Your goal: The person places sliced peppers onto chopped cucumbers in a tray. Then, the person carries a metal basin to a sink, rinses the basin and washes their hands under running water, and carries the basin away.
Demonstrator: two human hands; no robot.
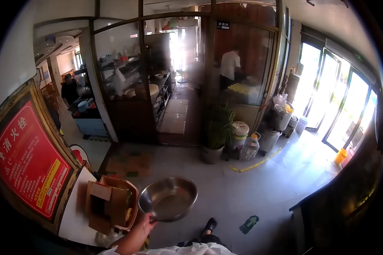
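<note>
A wide metal bowl [168, 199] is held out over the floor, tilted so its inside shows, and it looks empty. My left hand [147, 222] grips its lower left rim, with the fingers partly hidden by the bowl. To the left of the bowl, an open cardboard box [98, 204] stands beside a brown plastic basket [133, 212] on a white tabletop [70, 223]. Something yellowish lies in the basket. My right hand does not show.
Ahead are a glass partition and an open doorway [174, 110]. A potted plant [217, 131], buckets, a water bottle [252, 146] and metal pots [269, 140] line it. One person [230, 66] stands behind the glass, another [70, 90] at the left. Glass doors [327, 85] are at right.
</note>
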